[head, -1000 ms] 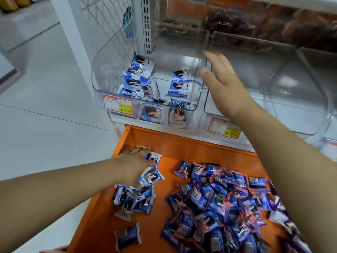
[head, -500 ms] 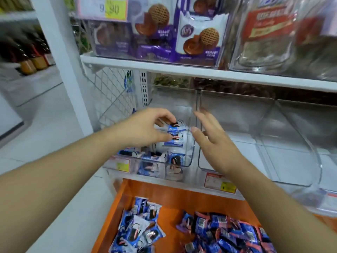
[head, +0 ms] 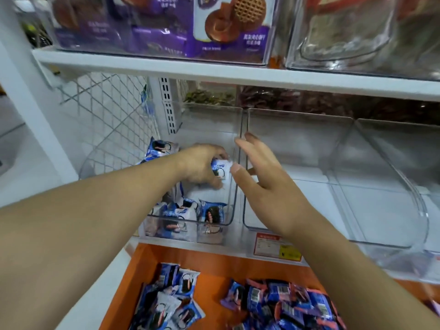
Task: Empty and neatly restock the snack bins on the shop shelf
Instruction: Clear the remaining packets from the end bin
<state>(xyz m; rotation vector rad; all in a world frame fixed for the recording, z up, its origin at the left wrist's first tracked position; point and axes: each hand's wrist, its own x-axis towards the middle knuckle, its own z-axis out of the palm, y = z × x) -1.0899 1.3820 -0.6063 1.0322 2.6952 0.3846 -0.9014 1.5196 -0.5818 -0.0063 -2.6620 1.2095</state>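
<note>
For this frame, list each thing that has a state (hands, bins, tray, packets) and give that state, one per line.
left hand: grip curled round a snack packet, inside the left bin.
right hand: open, fingers spread at the wall between the bins.
left bin: partly filled with blue and white packets.
middle bin: empty.
right bin: empty.
orange tray: holds two loose heaps of packets.
</note>
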